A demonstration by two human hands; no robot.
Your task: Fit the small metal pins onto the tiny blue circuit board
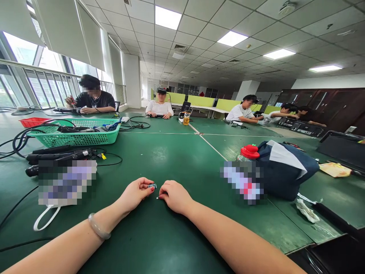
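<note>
My left hand (138,193), with a pale bangle on its wrist, pinches a small blue-green piece (152,186) between thumb and fingers. Just to the right, my right hand (174,195) is closed in a pinch on a tiny white piece (157,198), too small to identify. A narrow gap separates the two hands, and both are low over the green table (159,152).
On the left are a green basket (76,140) of cables, black tools (62,155) and a blurred pouch (67,182). To the right stand a red-lidded jar (250,151) and a dark blue bag (285,167). Several people sit around the table.
</note>
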